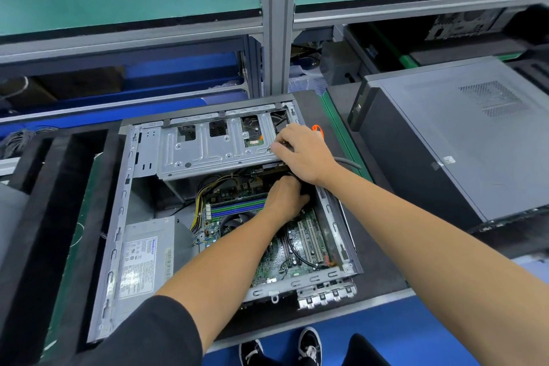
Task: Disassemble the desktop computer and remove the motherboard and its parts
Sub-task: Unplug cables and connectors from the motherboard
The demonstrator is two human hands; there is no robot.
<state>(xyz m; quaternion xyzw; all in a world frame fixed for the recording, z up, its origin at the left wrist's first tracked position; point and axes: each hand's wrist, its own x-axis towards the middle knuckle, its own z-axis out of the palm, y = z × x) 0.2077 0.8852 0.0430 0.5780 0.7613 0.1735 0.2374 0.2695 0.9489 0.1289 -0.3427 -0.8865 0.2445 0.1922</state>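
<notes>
An opened computer case (225, 217) lies on its side on the dark worktop (374, 270), its inside facing up. The green motherboard (285, 258) sits in the bottom of the case, towards its right half, with a grey power supply (145, 264) beside it on the left and a metal drive cage (219, 145) across the far end. Yellow and black wires (205, 196) run from under the cage down to the board.

The left hand (285, 199) reaches into the case just below the cage, its fingers curled in a grip round something black that is mostly hidden. The right hand (306, 154) rests on the right end of the cage with fingers bent down over its edge; whether it grasps anything I cannot tell. An orange-tipped tool (317, 129) pokes out behind that hand.

A second, closed computer case (463, 140) lies well apart on the right.
</notes>
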